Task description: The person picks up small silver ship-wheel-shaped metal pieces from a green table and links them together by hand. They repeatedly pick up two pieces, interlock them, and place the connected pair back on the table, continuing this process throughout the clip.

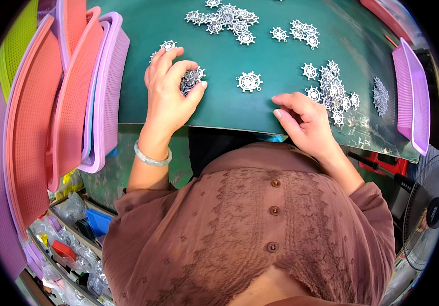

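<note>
Small silver pieces shaped like ship's wheels lie about on the green tabletop. My left hand (168, 94) curls its thumb and index finger round a bunch of darker ship's-wheel pieces (193, 80); its palm side is hidden. Just beyond those fingers, another wheel piece (168, 45) shows. In the middle, between my hands, lies a ship's-wheel piece (249, 81), touched by neither. My right hand (308, 122) rests near the table's front edge, thumb and index finger a little apart with nothing visible between them. Beside its knuckles spreads a loose pile of ship's-wheel pieces (333, 91).
More wheel pieces lie in a far heap (228, 19) and a smaller far-right group (305, 31). Plastic baskets (110, 92) stand stacked along the left; a lilac basket (412, 97) sits at the right edge. A fan (423, 219) stands low right.
</note>
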The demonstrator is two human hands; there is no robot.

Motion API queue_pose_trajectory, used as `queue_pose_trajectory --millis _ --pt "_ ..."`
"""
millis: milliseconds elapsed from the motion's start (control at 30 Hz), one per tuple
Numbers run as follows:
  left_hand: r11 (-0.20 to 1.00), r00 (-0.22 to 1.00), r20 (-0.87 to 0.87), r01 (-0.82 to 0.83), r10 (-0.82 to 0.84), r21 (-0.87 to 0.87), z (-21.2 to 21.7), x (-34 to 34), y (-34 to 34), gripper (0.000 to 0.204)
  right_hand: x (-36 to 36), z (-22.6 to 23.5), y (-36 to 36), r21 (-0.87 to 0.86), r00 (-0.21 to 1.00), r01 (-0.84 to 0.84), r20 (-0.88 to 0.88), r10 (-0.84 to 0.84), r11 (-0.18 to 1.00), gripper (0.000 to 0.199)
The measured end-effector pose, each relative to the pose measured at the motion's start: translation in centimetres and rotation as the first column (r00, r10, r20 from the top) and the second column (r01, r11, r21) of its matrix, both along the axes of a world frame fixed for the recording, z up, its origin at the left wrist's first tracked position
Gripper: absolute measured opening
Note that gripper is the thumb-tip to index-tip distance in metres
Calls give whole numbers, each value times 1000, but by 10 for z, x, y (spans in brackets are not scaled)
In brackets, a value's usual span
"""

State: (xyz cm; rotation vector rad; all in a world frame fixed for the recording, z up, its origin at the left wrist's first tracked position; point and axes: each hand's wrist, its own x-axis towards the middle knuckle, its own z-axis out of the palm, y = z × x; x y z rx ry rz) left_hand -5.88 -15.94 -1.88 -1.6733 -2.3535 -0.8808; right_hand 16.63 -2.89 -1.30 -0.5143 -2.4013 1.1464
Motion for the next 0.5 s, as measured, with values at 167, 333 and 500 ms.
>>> queue_pose_trajectory --millis 167,333,500 --pt "997 996 53 73 -74 19 0 6 -6 36 -5 2 -2 118 1000 2 23 -5 993 14" --pt "989 989 35 146 -145 -18 -3 13 -6 38 -8 3 -2 132 998 12 60 -20 991 13" --pt "986 982 89 164 -164 9 -9 10 -4 30 -8 3 -3 133 996 24 83 -35 991 13"
